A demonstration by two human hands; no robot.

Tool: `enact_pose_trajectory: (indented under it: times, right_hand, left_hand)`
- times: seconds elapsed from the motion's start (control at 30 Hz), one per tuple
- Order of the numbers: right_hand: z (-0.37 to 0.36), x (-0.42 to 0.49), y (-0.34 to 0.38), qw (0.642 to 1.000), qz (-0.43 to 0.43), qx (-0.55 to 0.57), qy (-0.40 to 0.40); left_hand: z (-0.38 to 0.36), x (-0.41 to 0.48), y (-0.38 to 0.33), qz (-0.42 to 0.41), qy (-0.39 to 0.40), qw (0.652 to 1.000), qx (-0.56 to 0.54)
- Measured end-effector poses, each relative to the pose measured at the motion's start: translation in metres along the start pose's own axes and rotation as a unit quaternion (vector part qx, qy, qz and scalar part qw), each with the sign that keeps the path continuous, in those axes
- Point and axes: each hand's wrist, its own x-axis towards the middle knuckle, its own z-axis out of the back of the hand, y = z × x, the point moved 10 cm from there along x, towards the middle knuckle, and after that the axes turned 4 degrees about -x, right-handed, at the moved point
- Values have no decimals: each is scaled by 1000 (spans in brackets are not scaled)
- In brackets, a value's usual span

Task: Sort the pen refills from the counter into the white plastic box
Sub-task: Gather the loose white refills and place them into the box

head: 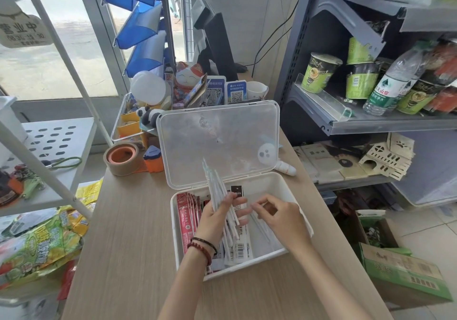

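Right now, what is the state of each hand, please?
Left hand: holds a bundle of white pen refills.
Right hand: fingers curled; cannot tell whether they pinch anything.
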Motion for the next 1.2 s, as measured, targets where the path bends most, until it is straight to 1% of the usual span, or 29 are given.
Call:
enact_pose_trajectory:
  times: [0.07, 0.17, 0.3, 0.33, 0.47, 0.53, 0.67, 0.77, 0.83, 0.93, 1.0, 1.07, 1.1, 1.17, 1.2]
  right_hand:
    - [-1, -2, 4, 1000, 25, 16, 6]
    - [-1, 1, 11, 998, 46, 34, 18]
    - [9, 9, 16, 994, 22, 109, 5]
    - [10, 12, 20, 992, 16, 125, 13]
    - [-3, 23, 36, 986, -4, 146, 85]
    - [-11, 27, 38, 984, -14, 136, 114]
    - [-18, 31, 35, 982, -22, 110, 154]
    - [-11, 32, 33, 983, -33, 135, 123]
    - [2, 32, 32, 982, -49, 169, 68]
    - [32, 30, 23, 967, -65, 240, -49]
    - [40, 27, 14, 960, -75, 258, -81]
    - [31, 23, 7, 968, -82, 228, -62]
    - [21, 21, 3, 978, -80, 188, -38]
    - [-5, 15, -2, 995, -63, 69, 27]
    - [-17, 11, -4, 997, -56, 12, 59]
  left_hand:
    - [3, 2, -1, -8, -9, 999, -29]
    - [4, 2, -2, -14, -14, 999, -35]
    - [1, -1, -1, -3, -1, 1000, -10]
    - [0, -1, 0, 4, 4, 1000, 2]
    - [-11, -5, 11, 49, 50, 997, 44]
    - [-17, -8, 14, 60, 75, 994, 54]
    - [-18, -9, 17, 70, 82, 993, 50]
    - [-17, -8, 19, 79, 85, 991, 63]
    - [-14, -7, 22, 84, 81, 991, 72]
    - [-10, -5, 25, 86, 67, 991, 73]
    - [-4, -3, 24, 79, 46, 993, 71]
    - [2, -1, 22, 72, 26, 993, 87]
    - [3, 0, 22, 70, 24, 992, 106]
    - [4, 1, 22, 72, 27, 988, 137]
    - [4, 1, 23, 75, 24, 987, 139]
